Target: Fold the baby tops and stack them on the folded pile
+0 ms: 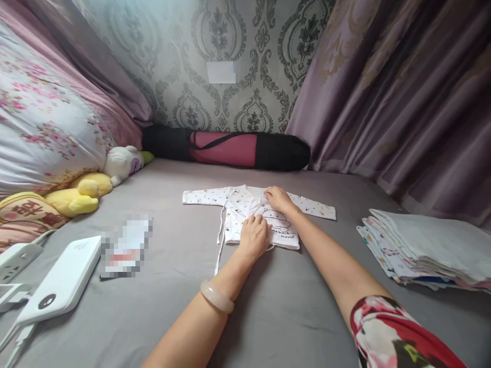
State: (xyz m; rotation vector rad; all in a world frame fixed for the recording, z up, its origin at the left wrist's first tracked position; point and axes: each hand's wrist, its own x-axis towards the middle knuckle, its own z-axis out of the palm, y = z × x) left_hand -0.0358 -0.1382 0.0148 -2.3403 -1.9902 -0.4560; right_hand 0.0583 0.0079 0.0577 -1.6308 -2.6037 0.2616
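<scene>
A small white baby shirt (pixel 238 204) with tiny prints lies spread on the grey sheet, both sleeves stretched out sideways. Its front shows a cartoon animal and lettering, and thin ties hang from its left side. My left hand (pixel 255 235), below a pale bangle (pixel 217 297) on the wrist, rests on the lower middle of the shirt with fingers bent; whether they pinch cloth is hidden. On the upper right chest of the shirt lies my right hand (pixel 279 199), its fingers curled at the fabric near the shoulder, the fingertips partly hidden.
Folded cloths (pixel 429 250) are stacked at the right. A white power bank (pixel 63 281), a power strip (pixel 17 260) and a blurred packet (pixel 128 248) lie at the left. Plush toys (pixel 82 197) sit by a floral pillow (pixel 46 122). A long black-and-red bag (pixel 226 149) lies along the wall.
</scene>
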